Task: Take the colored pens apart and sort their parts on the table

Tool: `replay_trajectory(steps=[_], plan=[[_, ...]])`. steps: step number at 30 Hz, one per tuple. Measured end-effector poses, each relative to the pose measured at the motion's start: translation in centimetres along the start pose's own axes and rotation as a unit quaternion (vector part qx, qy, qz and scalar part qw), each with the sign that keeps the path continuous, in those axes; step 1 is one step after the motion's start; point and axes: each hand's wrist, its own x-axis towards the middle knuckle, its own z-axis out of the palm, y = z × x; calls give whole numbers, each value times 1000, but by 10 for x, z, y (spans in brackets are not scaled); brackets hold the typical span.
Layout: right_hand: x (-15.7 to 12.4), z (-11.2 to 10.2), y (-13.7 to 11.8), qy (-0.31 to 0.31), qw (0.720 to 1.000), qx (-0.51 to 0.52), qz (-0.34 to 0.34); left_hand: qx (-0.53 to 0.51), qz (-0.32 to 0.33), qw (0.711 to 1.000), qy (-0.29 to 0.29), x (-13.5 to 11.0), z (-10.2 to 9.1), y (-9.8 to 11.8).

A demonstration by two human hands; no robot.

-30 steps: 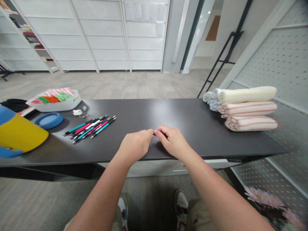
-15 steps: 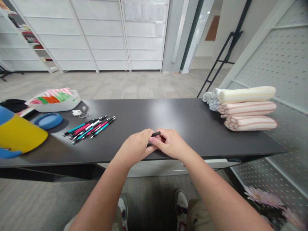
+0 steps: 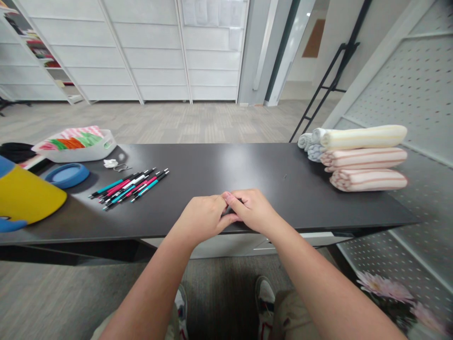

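Note:
My left hand (image 3: 205,215) and my right hand (image 3: 252,208) meet over the front edge of the dark tabletop (image 3: 226,170). Both are closed, with fingers curled and fingertips touching, the right thumb lying on top. Between them a small dark thing barely shows; fingers hide most of it, so its kind cannot be made out. To the left of my hands lies a loose pile of pens (image 3: 129,186) in turquoise, pink, white and black. Behind the pile are a small white crumpled piece (image 3: 111,163) and a metal ring (image 3: 122,167).
Far left stand a yellow and blue container (image 3: 30,193), a round blue lid (image 3: 67,175) and a white basket (image 3: 79,152) of colourful packets. Rolled striped towels (image 3: 368,158) are stacked at the right. Pink flowers (image 3: 385,285) sit below, beside a perforated white panel (image 3: 414,89).
The small black stick-like end that stuck out above my fingers is now covered. My right thumb has shifted up over the left fingertips. The view has moved slightly.

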Motion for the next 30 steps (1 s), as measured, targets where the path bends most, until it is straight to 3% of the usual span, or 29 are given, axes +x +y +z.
replay_trajectory(steps=[17,30], plan=[[-6,7,-5,84,990,-109,-42,46,-20,998,39,-5,7,-2],[-6,8,-4,138,976,-165,-32,87,-73,993,10,-2,2,5]])
